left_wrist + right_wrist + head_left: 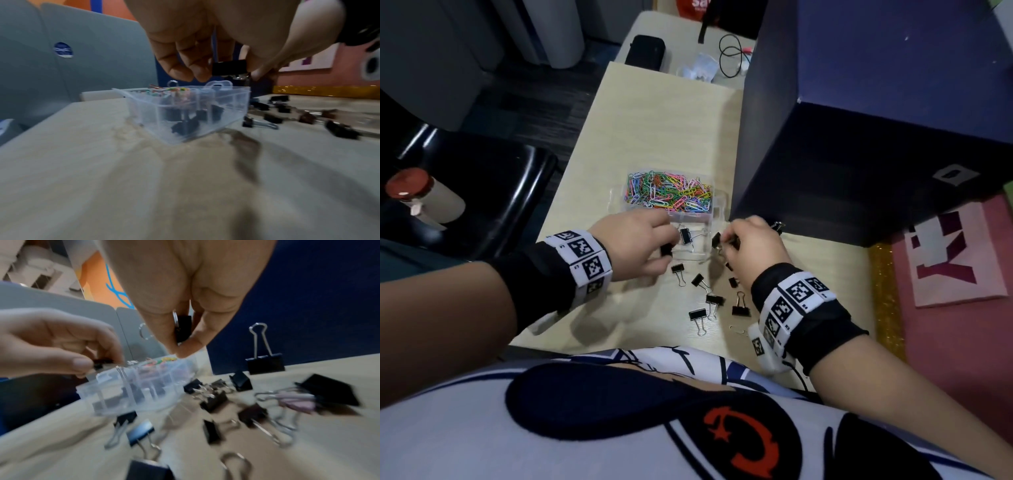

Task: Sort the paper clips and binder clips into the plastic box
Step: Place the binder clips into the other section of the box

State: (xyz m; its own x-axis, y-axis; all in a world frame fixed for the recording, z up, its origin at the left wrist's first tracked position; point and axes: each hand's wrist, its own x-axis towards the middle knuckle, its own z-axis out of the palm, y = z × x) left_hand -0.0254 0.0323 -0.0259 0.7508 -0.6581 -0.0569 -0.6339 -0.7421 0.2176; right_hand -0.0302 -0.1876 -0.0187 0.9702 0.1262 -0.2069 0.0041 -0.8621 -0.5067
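At frame centre the plastic box (717, 202) of coloured paper clips (669, 192) sits on a pale wooden table (647, 120). Left hand (635, 245) pinches a binder clip (229, 67) above it; right hand (751, 245) apparently pinches another clip (183, 328). A dark blue partition (859, 120) fills the upper right.

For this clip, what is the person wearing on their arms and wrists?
Both forearms are bare. Each wrist has a black fabric cuff wrapped by a white band printed with square black-and-white coded markers: left wristband, right wristband. A thin black cable trails from the right one.

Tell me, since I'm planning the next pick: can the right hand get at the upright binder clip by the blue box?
Probably not yet: the right hand already pinches a binder clip. The upright clip stands uncovered beside it.
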